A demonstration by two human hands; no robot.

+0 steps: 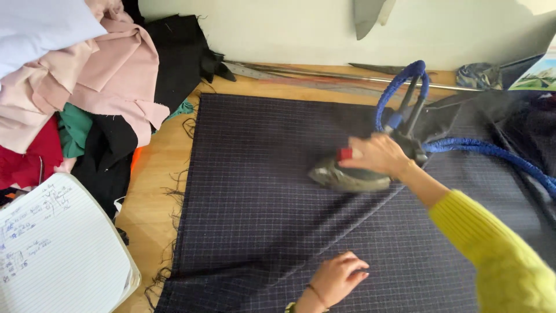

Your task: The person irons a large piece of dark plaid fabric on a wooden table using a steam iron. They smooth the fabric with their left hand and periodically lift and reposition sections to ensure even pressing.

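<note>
The dark checked fabric [278, 191] covers your wooden surface [156, 168]. Your right hand [379, 155] has its grip closed around the steam iron [350, 174] mid-cloth; your left hand [337, 278] lies flat, fingers spread, holding nothing. Lingering could scorch; the blue hose [492, 152] may snag.

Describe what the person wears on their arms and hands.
The right hand is bare; its arm wears a fuzzy yellow-green knit sleeve pushed up the forearm. The left hand is bare too, with a thin bracelet at the wrist.

navy checked cloth [260, 191], blue hose [492, 152], yellow sleeve [492, 249]
</note>
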